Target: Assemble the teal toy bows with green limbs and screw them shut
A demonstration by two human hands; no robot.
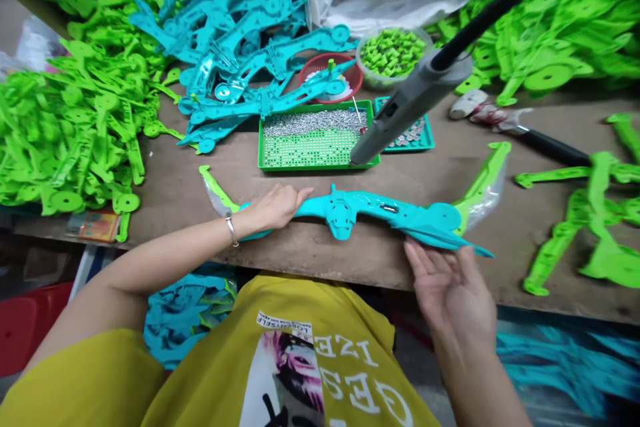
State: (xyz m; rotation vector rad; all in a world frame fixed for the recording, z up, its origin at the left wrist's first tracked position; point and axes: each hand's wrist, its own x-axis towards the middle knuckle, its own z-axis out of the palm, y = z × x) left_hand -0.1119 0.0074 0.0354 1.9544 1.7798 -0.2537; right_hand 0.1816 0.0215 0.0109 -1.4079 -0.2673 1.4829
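Note:
A turquoise toy bow [367, 208] with bright green limbs lies across the front of the table. Clear film or plastic shows along the outer side of both limbs. From above, my left hand [281, 207] grips the bow left of its centre, covering part of the body. My right hand [453, 287] is palm up at the bow's right end, its fingertips tucked under the pointed turquoise wing and the thumb at the wing's edge. Over the table hangs a grey powered screwdriver [407, 110], its tip just behind the bow.
Green tray [320, 155] holds small metal screws; a teal tray [427, 137] has round metal pieces. Behind are a red basket [357, 77] and a tub of green bits [393, 53]. Green and turquoise parts heap left and behind. A black-handled hammer [555, 147] and loose green limbs [600, 213] lie right.

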